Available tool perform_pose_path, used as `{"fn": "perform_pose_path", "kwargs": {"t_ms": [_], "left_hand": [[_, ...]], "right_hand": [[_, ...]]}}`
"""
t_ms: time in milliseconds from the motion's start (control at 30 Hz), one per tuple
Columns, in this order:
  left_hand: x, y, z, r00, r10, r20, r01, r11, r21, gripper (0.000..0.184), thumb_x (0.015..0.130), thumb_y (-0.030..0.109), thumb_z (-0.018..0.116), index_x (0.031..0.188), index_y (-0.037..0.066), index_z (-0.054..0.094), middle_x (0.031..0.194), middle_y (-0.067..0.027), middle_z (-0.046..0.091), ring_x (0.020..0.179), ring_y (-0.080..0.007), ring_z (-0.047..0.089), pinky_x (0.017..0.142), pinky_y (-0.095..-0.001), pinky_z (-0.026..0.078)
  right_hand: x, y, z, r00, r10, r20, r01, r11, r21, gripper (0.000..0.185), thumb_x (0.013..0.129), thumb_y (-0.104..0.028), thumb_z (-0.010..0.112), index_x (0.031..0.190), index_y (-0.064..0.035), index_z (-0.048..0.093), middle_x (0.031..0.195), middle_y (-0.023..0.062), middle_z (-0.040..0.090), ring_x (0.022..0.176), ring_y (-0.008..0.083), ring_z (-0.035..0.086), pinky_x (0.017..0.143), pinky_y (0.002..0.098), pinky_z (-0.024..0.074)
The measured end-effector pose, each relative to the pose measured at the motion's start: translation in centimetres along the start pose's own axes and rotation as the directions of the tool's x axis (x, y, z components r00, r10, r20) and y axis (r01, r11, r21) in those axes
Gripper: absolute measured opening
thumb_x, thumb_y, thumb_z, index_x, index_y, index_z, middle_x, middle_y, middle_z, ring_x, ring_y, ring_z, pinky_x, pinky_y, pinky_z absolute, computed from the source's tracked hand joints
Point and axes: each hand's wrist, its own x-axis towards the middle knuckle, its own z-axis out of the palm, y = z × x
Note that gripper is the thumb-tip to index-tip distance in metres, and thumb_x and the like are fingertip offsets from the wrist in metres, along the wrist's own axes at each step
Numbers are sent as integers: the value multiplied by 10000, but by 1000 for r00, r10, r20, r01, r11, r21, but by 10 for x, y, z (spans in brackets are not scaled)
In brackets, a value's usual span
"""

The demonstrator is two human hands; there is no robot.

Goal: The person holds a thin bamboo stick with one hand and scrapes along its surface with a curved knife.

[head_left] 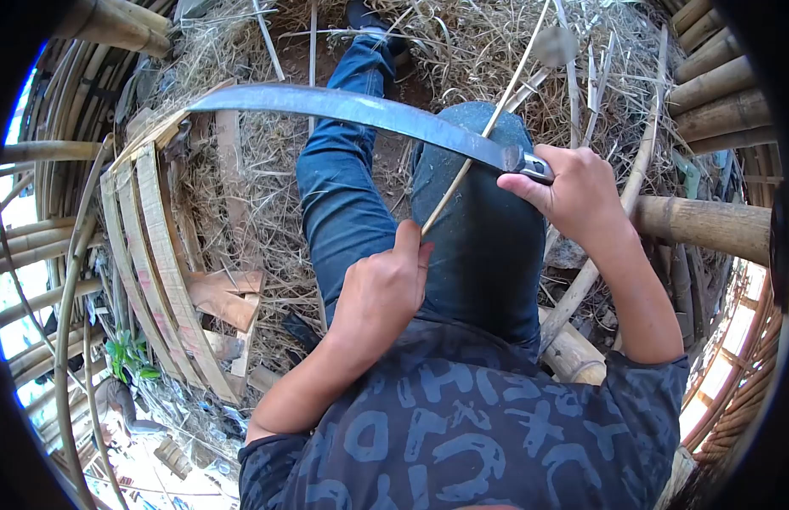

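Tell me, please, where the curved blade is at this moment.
In the head view, the curved blade spans the upper left to centre, its handle in the right hand, and it crosses the thin stick that the left hand holds.

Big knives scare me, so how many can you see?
1: a curved knife, held in the right hand, crossing the thin stick in the left hand. Straw may hide others.
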Motion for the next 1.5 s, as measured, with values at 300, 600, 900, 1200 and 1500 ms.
{"fn": "perform_pose_path", "kwargs": {"t_ms": [300, 600, 900, 1200, 1500], "left_hand": [[-58, -23, -2, 998, -57, -1, 57, 997, 42, 174, 955, 145, 544, 884, 25, 440, 520, -160, 554, 472, -346, 594, 420, -452, 455], [8, -5, -6, 997, -37, -61, 39, 998, 47, 140, 964, 127, 517, 924, 0, 474, 536, -221, 535, 507, -422, 566, 442, -506, 415], [4, -9, 0, 996, 0, -95, 13, 991, 134, 131, 959, 141, 524, 930, 30, 461, 507, -158, 554, 469, -365, 594, 410, -465, 442], [-13, -6, -1, 992, -56, -112, 66, 994, 90, 115, 967, 105, 503, 954, -5, 471, 540, -232, 533, 516, -426, 574, 441, -503, 417], [-88, -22, 11, 991, -131, -32, 133, 988, 74, 135, 942, 124, 547, 887, 33, 463, 513, -167, 545, 466, -353, 590, 424, -454, 457]], "right_hand": [[1, -2, -2, 999, 37, 7, -37, 999, 33, 711, 791, -717, 574, 696, -16, 652, 639, 176, 632, 670, 358, 660, 618, 440, 519], [-3, -2, 3, 996, -62, 62, 55, 992, 118, 702, 791, -689, 603, 660, 0, 632, 605, 187, 608, 638, 382, 641, 607, 448, 507], [0, -1, 5, 998, -40, 39, 38, 998, 41, 755, 774, -742, 563, 662, 3, 609, 600, 188, 588, 649, 387, 631, 607, 447, 502], [0, -4, 11, 996, -88, -12, 87, 994, -70, 825, 724, -822, 517, 638, -8, 621, 606, 175, 612, 649, 367, 661, 604, 444, 529], [-1, 0, 5, 999, 18, -31, -19, 1000, -7, 754, 771, -757, 551, 677, -14, 645, 663, 180, 639, 685, 351, 664, 647, 441, 527]]}}
